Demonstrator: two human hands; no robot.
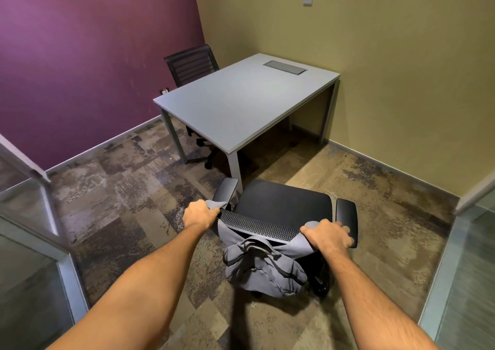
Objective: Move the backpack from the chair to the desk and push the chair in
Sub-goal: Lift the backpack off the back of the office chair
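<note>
At six o'clock from the desk (241, 100), your chair (284, 202) stands pulled well clear, its seat facing the tabletop. The grey backpack (263, 266) hangs behind the backrest, its straps looped over the top corners. Your left hand (199, 213) is closed on the strap at the nine o'clock corner and your right hand (328, 233) on the strap at the three o'clock corner, hands wide apart. Lift unevenly and one strap will likely snag on the backrest edge, dragging the chair or tipping it toward you. The chair looks to be on casters, so a pull may roll it. The bag looks limp; it may swing into the armrest (347, 221) as it clears.
</note>
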